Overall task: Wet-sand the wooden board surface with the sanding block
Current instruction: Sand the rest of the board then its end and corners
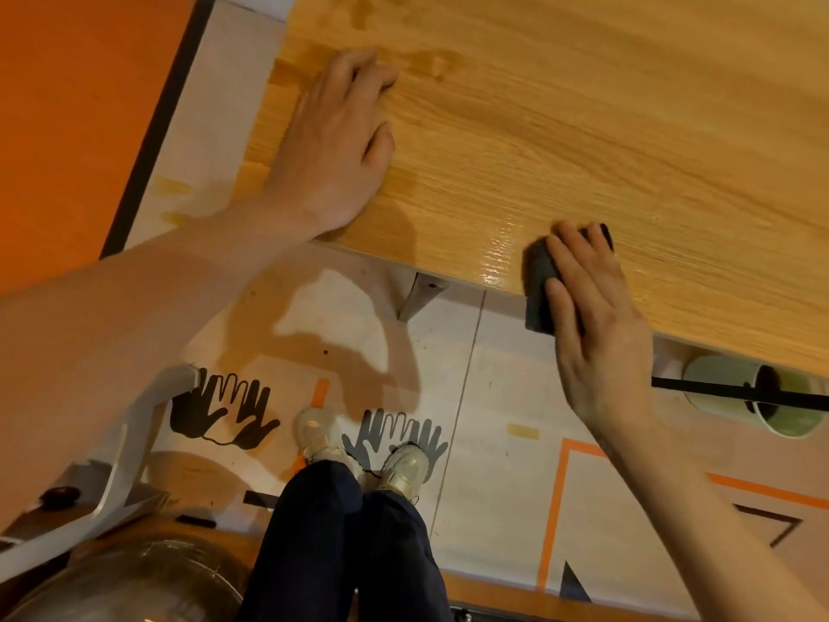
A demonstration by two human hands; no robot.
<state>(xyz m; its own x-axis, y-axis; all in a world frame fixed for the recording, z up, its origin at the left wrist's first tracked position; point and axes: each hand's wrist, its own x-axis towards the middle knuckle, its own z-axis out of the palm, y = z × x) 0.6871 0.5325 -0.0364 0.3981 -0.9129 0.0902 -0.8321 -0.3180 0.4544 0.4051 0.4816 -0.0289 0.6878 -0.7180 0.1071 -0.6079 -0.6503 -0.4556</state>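
The wooden board (583, 119) fills the upper right of the head view, with light oak grain and a wet glossy patch near its front edge. My right hand (596, 325) presses the dark grey sanding block (540, 285) onto that front edge; part of the block overhangs the edge, and my fingers cover its far side. My left hand (334, 141) lies flat, palm down, on the board's left end, fingers slightly spread and holding nothing.
Below the board edge are my legs and shoes (359, 446) on a patterned floor with hand-shaped marks. A pale green cup (717, 383) lies under the board at right, behind a black rod. An orange wall (67, 105) stands left. A white frame and a rounded clear container sit at bottom left.
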